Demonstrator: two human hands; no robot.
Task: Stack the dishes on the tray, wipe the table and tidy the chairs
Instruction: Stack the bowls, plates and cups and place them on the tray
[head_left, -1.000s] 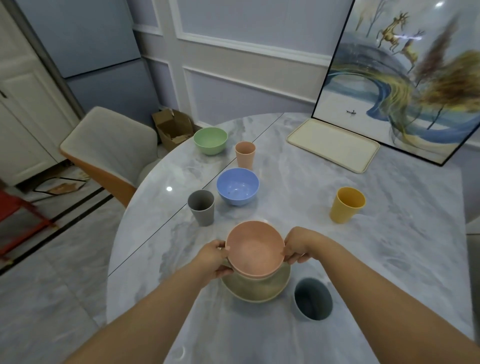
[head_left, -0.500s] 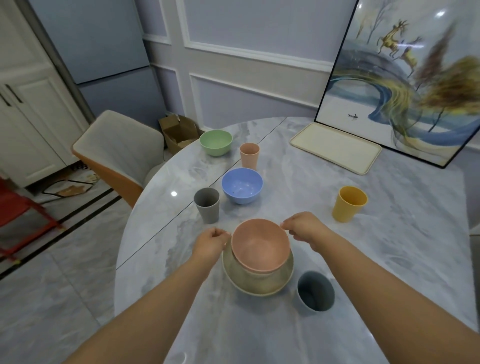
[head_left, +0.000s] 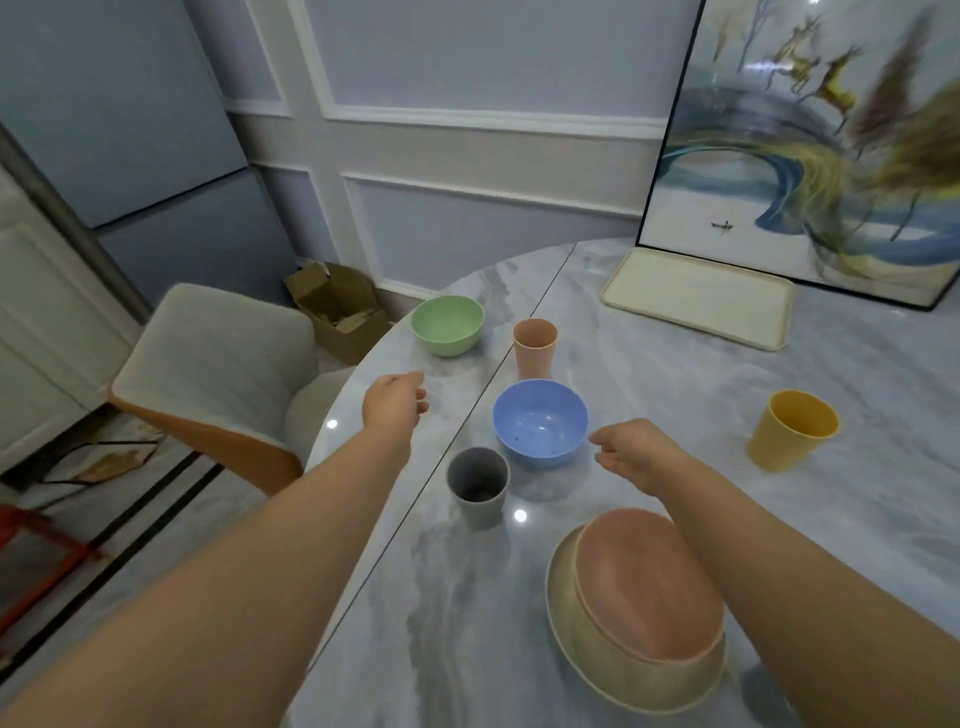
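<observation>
A pink bowl (head_left: 644, 582) sits nested in a beige bowl (head_left: 576, 634) near me on the marble table (head_left: 675, 426). Farther off stand a blue bowl (head_left: 540, 421), a grey cup (head_left: 477, 488), a pink cup (head_left: 534, 347), a green bowl (head_left: 448, 325) and a yellow cup (head_left: 792, 437). The cream tray (head_left: 698, 296) lies bare at the far right. My left hand (head_left: 395, 402) hovers open left of the blue bowl, below the green bowl. My right hand (head_left: 636, 454) is open just right of the blue bowl, fingers near its rim, holding nothing.
A grey and orange chair (head_left: 208, 374) stands at the table's left edge. A cardboard box (head_left: 337, 306) sits on the floor behind it. A framed painting (head_left: 810, 145) leans on the wall behind the tray. A red frame (head_left: 31, 551) is at the far left.
Both hands let go of the pink bowl, now resting in the beige bowl, and reached forward to either side of the blue bowl. The view shifted left and forward.
</observation>
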